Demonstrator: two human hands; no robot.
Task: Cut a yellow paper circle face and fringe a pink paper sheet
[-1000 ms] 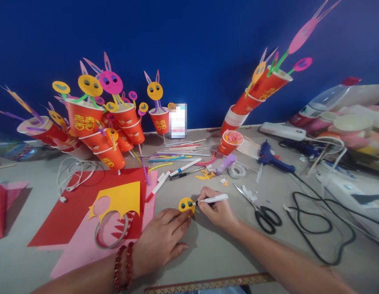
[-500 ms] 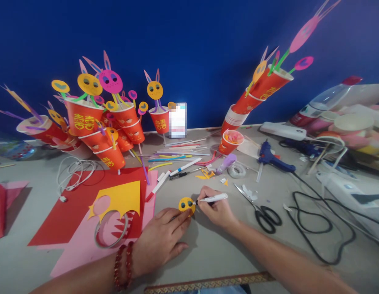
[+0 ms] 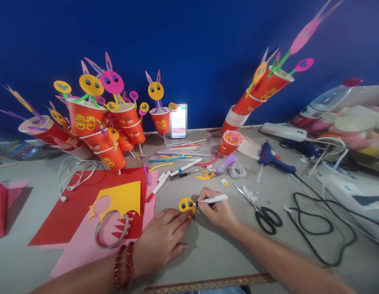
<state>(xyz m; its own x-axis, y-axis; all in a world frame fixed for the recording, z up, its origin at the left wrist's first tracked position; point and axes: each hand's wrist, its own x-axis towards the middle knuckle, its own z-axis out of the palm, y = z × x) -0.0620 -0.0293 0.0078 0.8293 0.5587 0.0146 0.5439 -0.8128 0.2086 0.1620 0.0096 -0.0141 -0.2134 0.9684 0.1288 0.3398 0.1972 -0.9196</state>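
Observation:
A small round yellow paper face [image 3: 186, 202] with two dark eyes lies on the grey table. My left hand [image 3: 165, 234] rests flat with its fingers stretched out, the fingertips on the disc's lower edge. Two red bead bracelets circle that wrist. In my right hand [image 3: 215, 210] I grip a white marker [image 3: 212, 199], its black tip at the right side of the face. Left of my left hand lie a yellow paper sheet [image 3: 125, 198] with cut-out edges, a roll of tape [image 3: 126, 228] and pink paper [image 3: 76, 257].
Black-handled scissors [image 3: 264, 216] lie to the right, near a blue glue gun [image 3: 273, 159] and its black cord [image 3: 333, 228]. Red paper cups [image 3: 87, 118] with paper rabbits stand along the back. Coloured sticks [image 3: 174, 157], markers [image 3: 159, 185] and clear tape [image 3: 237, 171] lie between.
The whole view has shifted very slightly. Both hands, the marker and the yellow face are in nearly the same place as before.

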